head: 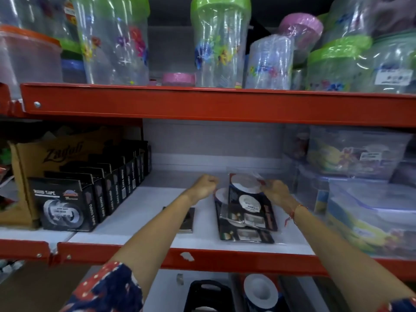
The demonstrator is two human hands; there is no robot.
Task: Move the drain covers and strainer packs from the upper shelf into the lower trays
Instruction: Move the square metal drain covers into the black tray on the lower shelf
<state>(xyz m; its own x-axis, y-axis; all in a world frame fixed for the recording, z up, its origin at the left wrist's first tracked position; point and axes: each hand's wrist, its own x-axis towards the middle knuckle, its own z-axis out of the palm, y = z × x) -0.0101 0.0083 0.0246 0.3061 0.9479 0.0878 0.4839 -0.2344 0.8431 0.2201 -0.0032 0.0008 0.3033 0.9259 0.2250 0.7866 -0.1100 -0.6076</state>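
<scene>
Head view: strainer packs (244,206) are pinched on the shelf (139,212) by right hand (273,191) fingers; left hand (206,184) is fisted (empty). Glossy packs may be dropped, since they slide.

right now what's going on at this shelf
A person is reaching both arms into a white shelf with a red front rail. The right hand holds the top of a strainer pack lifted off a small stack. The left hand is closed beside it; whether it holds anything is unclear. A flat drain cover lies near the left forearm.
</scene>
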